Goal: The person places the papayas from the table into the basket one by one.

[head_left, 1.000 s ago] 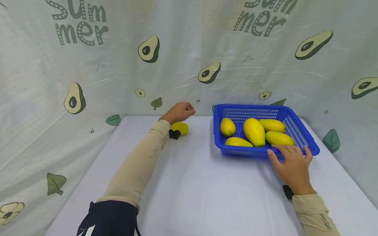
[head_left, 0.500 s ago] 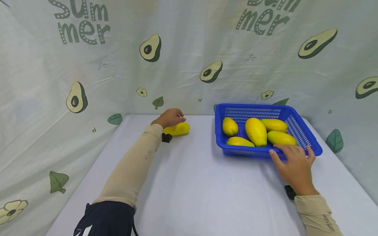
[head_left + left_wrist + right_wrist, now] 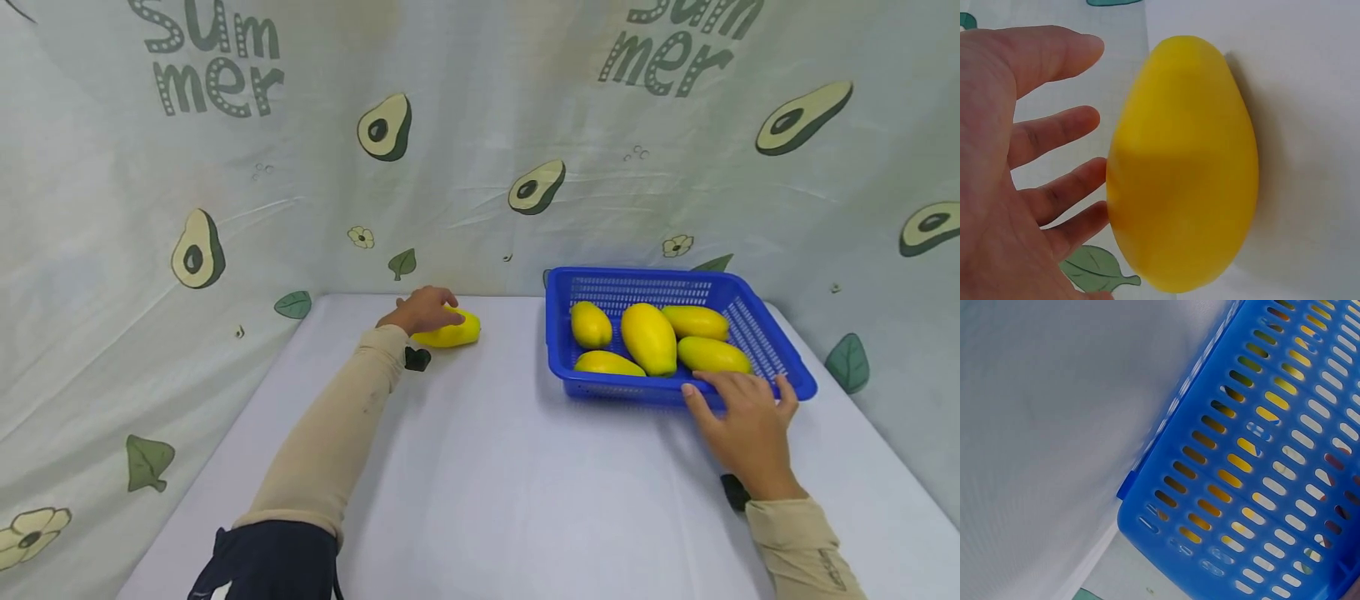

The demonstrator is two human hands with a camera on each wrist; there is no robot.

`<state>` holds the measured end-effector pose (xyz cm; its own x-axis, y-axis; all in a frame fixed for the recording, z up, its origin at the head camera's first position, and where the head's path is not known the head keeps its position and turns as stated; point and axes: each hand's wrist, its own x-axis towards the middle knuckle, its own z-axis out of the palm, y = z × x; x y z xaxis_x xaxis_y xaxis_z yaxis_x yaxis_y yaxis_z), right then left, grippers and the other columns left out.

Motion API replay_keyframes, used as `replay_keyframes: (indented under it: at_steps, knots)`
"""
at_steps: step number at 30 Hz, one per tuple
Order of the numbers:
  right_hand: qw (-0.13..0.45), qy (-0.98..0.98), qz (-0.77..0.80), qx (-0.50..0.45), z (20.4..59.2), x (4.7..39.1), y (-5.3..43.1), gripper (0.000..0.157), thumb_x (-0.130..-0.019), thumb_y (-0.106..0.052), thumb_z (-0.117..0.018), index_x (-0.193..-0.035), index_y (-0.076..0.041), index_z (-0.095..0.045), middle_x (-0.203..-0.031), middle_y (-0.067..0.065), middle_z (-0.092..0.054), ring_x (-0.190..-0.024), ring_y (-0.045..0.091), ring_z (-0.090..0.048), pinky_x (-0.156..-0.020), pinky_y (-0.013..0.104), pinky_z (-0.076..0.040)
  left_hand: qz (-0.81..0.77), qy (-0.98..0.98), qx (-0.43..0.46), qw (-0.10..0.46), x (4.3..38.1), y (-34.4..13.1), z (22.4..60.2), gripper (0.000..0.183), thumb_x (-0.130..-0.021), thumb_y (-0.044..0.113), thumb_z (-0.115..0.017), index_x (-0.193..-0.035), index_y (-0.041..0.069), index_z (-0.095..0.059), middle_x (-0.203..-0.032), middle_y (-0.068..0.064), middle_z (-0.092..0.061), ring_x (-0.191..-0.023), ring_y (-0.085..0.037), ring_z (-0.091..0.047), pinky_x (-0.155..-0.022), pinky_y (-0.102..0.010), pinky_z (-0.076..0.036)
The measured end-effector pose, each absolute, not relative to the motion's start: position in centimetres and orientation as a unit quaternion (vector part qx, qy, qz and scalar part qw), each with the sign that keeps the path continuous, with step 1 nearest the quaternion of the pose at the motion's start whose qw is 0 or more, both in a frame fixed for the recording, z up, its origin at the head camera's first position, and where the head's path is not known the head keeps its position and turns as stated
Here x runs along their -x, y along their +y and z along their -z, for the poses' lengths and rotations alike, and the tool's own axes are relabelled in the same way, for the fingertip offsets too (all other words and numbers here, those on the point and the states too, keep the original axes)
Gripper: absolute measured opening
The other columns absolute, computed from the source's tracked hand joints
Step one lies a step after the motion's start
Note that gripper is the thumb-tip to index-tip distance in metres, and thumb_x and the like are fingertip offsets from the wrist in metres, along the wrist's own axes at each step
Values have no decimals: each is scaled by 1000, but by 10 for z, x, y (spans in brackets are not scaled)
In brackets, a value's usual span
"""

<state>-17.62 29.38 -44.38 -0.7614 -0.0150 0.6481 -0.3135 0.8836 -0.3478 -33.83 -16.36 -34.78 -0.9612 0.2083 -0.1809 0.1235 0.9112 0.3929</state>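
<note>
A yellow mango [image 3: 459,333] lies on the white table near its back edge, left of the basket. My left hand [image 3: 422,311] is over and behind it. Up close in the left wrist view, the mango [image 3: 1188,169] is smooth and oval; the left hand [image 3: 994,181] has its fingers spread, with lower fingertips touching or nearly touching its side. My right hand [image 3: 746,433] holds the near rim of a blue slotted basket [image 3: 622,390], thumb outside and fingers over the rim. Parts of those fingers show through the slots in the right wrist view.
Several yellow mangoes [image 3: 649,340] lie inside the basket, some seen through the slots of its wall [image 3: 1166,464]. A cloth backdrop [image 3: 450,125] printed with avocados rises behind the table [image 3: 495,483] and along its sides.
My left hand has moved left and lower, down to the mango, uncovering more of it. The right hand has stayed on the basket rim. The head view has shifted slightly.
</note>
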Motion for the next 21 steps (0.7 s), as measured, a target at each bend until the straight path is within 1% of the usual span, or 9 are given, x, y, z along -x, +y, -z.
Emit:
replay_keyframes:
  at_steps: [5,9,12,16,21]
  knots:
    - [342,-907,-228,-94,444,176,292,35,-95,-34,-66,-113,-4,-70,-110,24,-66,-112,48,-50,-111,67,-4,-185,974,-83,104,337,-168,354,50,-92,36,-69,-135,12,-59,-139,-12,-53,-124,-33,-45,-108,-67,-26]
    - [345,-906,-227,-96,444,176,292,35,-95,-34,-66,-112,-4,-70,-109,24,-66,-112,48,-50,-112,67,-4,-189,974,-75,95,338,-169,360,63,-89,32,-74,-145,12,-51,-143,-14,-48,-125,-33,-45,-106,-63,-34]
    - [350,-903,-228,-99,444,176,293,34,-95,-33,-67,-112,-4,-70,-108,23,-67,-112,47,-51,-112,66,-4,-190,975,-69,88,338,-171,366,69,-88,29,-76,-148,13,-47,-147,-15,-44,-127,-35,-42,-106,-62,-35]
    - [354,-901,-229,-101,444,177,292,33,-94,-32,-67,-111,-4,-70,-107,23,-67,-111,47,-51,-112,66,-4,-169,980,-71,77,339,-172,373,71,-87,29,-75,-149,13,-46,-151,-15,-37,-130,-38,-38,-104,-64,-35]
    - [352,-902,-228,-98,445,177,292,33,-95,-33,-67,-111,-4,-70,-108,24,-66,-111,47,-50,-112,65,-4,-140,985,-71,75,340,-173,384,76,-86,31,-75,-151,13,-40,-151,-17,-34,-131,-38,-37,-103,-63,-36]
